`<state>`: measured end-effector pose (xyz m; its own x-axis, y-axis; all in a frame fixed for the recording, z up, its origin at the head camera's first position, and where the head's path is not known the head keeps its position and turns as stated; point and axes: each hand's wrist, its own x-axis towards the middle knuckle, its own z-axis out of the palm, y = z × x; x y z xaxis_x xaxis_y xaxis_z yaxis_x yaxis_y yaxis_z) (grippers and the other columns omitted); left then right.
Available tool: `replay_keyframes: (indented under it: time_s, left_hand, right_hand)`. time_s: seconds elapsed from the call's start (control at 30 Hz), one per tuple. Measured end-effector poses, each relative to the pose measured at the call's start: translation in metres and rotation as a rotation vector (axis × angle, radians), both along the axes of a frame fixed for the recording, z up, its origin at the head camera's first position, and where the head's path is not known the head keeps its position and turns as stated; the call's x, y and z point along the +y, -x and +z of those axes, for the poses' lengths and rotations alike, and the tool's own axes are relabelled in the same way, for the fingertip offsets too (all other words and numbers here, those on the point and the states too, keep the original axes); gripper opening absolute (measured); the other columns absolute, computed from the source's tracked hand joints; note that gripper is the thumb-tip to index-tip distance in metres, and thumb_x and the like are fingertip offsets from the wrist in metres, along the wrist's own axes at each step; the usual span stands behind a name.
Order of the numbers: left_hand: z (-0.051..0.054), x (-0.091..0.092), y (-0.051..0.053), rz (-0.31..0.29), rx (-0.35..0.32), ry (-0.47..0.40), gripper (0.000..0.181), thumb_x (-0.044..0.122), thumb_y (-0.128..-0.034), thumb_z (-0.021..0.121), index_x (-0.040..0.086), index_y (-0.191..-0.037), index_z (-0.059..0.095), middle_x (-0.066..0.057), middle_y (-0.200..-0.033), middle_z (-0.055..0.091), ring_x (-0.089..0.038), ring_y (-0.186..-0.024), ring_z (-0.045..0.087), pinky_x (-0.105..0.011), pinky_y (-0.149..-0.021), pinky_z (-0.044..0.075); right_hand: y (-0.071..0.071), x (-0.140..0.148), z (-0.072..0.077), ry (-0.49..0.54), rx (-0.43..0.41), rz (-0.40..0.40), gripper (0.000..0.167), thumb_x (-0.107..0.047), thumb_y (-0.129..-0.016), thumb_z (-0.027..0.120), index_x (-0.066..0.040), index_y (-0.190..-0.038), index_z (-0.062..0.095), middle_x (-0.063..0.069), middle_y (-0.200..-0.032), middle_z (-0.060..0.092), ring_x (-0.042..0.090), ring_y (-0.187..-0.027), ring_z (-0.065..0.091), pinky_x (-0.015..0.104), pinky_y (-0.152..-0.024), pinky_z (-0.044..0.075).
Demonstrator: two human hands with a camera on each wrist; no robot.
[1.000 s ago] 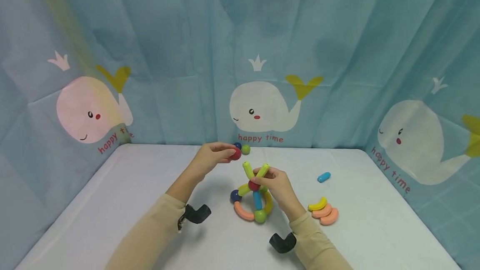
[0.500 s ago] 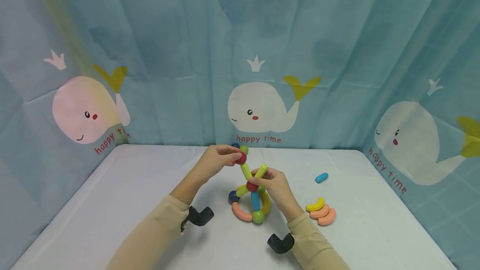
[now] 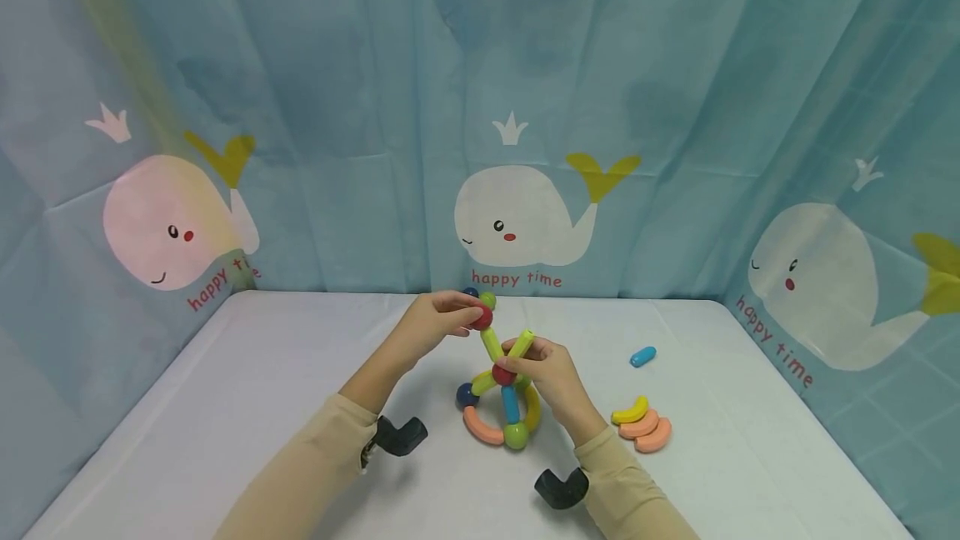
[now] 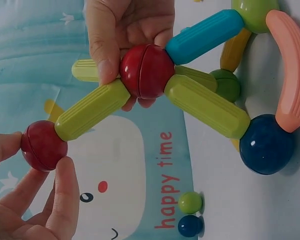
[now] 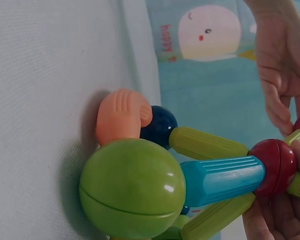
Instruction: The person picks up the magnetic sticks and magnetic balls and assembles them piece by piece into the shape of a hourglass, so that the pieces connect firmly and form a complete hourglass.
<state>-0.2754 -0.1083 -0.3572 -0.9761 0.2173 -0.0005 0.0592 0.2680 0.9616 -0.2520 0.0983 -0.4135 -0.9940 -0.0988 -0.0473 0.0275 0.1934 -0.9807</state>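
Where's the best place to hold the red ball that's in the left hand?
Likely pinch the red ball across its rounded sides, coming from the person's left, as the left hand does: the yellow-green stick meets its lower right.

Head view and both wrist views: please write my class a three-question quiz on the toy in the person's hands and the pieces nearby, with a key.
1. Multiple choice: what colour is the ball that the left hand pinches?
a) green
b) red
c) blue

2. True or false: the loose blue stick lies apart from the loose yellow curved piece.

3. Fill in: the rod that links the central red ball to the green ball nearest the person is ____.

Key: 1. b; 2. true; 3. blue
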Motion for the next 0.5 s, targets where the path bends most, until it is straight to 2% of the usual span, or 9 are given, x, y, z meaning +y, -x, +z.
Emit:
replay_keyframes:
  time_s: [0.37,0.5]
  left_hand:
    - [0.0002,0.0007,-0.0027,-0.009,0.018,-0.028,0.031,0.028,-0.0944,0.067,0.009,-0.118,0.069,-0.01,-0.113,0.073,-0.015,-0.095,0.071,-0.038,-0.093,0.058]
    - [-0.0031,-0.0015,0.0017,0.005,0.018,-0.018,0.036,0.033,-0.0946,0.066,0.008,-0.12,0.068,-0.011,-0.116,0.073,-0.019,-0.097,0.071,-0.04,-0.095,0.057]
  right_hand:
    - [0.0013,0.0006,0.0003,0.018,-0.008,0.023,0.029,-0.025,-0.087,0.075,-0.006,-0.11,0.071,0.007,-0.102,0.076,0.018,-0.099,0.066,0.057,-0.106,0.04]
    - [0.0014,0.0006,-0.0002,0.016,-0.009,0.027,0.027,-0.023,-0.087,0.075,-0.006,-0.108,0.072,0.007,-0.1,0.076,0.018,-0.098,0.066,0.056,-0.105,0.041]
